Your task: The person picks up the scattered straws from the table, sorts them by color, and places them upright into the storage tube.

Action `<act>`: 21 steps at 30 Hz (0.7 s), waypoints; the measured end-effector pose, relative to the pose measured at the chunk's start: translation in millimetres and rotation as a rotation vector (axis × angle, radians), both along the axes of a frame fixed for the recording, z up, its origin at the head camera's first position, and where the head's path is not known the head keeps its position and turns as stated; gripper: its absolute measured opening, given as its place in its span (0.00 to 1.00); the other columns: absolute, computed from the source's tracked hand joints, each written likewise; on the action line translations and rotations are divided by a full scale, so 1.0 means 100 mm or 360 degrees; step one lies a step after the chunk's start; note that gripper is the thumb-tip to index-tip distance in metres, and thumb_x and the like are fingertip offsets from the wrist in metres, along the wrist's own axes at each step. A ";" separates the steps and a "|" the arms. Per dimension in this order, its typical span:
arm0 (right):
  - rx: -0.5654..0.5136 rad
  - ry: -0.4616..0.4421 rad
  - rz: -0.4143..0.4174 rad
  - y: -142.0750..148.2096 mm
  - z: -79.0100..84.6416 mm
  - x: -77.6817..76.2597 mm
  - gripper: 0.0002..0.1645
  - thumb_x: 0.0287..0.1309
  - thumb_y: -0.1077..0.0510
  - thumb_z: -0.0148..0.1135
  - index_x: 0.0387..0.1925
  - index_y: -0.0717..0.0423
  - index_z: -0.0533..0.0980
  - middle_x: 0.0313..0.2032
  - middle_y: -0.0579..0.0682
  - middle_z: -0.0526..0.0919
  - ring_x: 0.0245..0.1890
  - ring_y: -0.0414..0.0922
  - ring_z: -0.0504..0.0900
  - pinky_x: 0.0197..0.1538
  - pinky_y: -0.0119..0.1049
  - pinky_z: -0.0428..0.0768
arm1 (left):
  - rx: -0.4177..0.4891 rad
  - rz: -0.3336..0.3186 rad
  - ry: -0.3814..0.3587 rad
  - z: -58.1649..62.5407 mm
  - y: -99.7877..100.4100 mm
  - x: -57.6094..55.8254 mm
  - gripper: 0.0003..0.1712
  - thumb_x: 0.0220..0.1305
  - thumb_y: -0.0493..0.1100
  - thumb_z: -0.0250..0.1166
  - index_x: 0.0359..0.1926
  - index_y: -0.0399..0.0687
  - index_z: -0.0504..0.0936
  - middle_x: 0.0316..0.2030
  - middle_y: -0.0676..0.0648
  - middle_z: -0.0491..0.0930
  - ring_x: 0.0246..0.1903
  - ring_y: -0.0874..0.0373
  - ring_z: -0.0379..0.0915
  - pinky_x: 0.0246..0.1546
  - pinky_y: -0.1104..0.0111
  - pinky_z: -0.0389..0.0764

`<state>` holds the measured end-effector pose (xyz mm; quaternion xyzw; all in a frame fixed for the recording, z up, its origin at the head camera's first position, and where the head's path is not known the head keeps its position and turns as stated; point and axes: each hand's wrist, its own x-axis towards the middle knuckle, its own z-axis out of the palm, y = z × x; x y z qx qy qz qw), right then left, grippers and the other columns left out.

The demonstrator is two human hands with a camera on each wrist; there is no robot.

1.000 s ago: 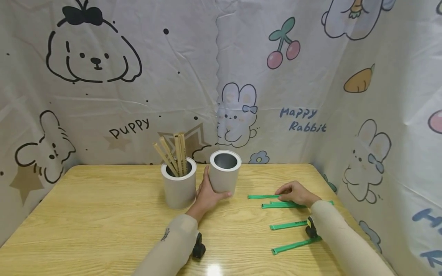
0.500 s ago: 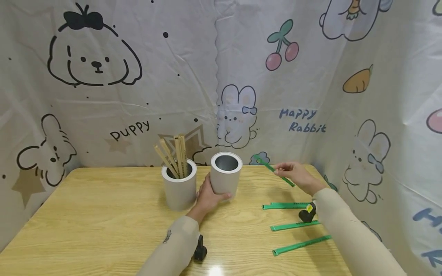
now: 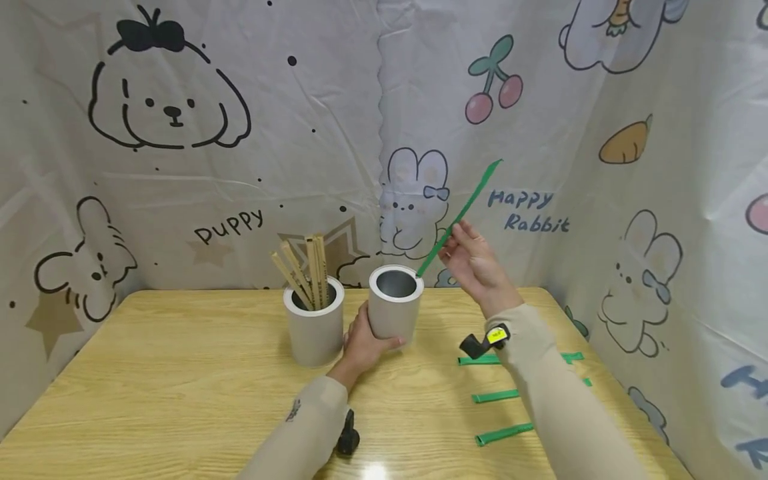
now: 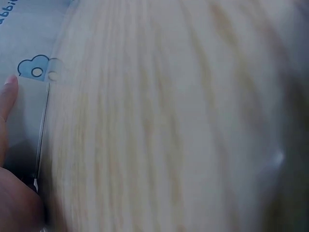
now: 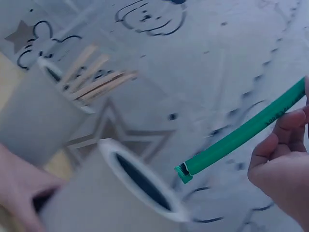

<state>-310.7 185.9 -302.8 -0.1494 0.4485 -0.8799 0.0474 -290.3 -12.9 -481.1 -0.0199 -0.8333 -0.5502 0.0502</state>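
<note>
My left hand (image 3: pixel 363 340) grips a pale, empty-looking cylindrical cup (image 3: pixel 393 319) standing upright on the table. My right hand (image 3: pixel 478 270) pinches a long green stick packet (image 3: pixel 479 191) by its middle, tilted in the air. The packet's lower end is right at the cup's right rim in the head view. From the right wrist, the packet's crimped end (image 5: pixel 183 171) shows beyond the cup's mouth (image 5: pixel 145 181). In the left wrist view only part of the left hand (image 4: pixel 19 200) and the cup's side (image 4: pixel 26 125) appear.
A matching cup (image 3: pixel 315 340) holding several tan stick packets (image 3: pixel 315 260) stands just left of the left hand. More green stick packets (image 3: pixel 495 397) lie on the wooden table (image 3: pixel 198 373) under the right forearm. A printed curtain (image 3: pixel 324 167) closes off the back.
My right hand has picked up the rearmost green stick packet, raised it and carried it left to the cup's rim, turning it steeply. My left hand stays on the cup.
</note>
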 end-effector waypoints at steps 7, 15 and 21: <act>0.0161 -0.0222 -0.0017 -0.28 -0.34 -0.12 0.17 0.76 0.60 0.48 0.33 0.44 0.79 0.29 0.39 0.79 0.33 0.37 0.72 0.47 0.31 0.68 | -0.0019 -0.0010 -0.0021 0.02 -0.02 0.01 0.64 0.46 0.49 0.83 0.77 0.47 0.54 0.71 0.37 0.68 0.70 0.38 0.62 0.71 0.39 0.52; 0.0960 -0.0241 -0.0125 0.11 -0.50 -0.13 0.20 0.77 0.54 0.51 0.64 0.56 0.70 0.41 0.41 0.71 0.35 0.34 0.72 0.43 0.25 0.73 | -0.0051 0.0021 -0.0028 0.00 -0.01 -0.03 0.64 0.45 0.49 0.83 0.78 0.49 0.54 0.71 0.38 0.68 0.70 0.39 0.62 0.73 0.41 0.51; 0.1564 -0.0120 0.0001 0.86 -0.82 0.01 0.34 0.76 0.48 0.53 0.72 0.64 0.63 0.58 0.52 0.74 0.53 0.44 0.76 0.62 0.37 0.76 | -0.0016 -0.0018 -0.0047 -0.02 -0.01 -0.04 0.64 0.46 0.49 0.83 0.78 0.50 0.53 0.72 0.39 0.67 0.71 0.39 0.61 0.73 0.40 0.47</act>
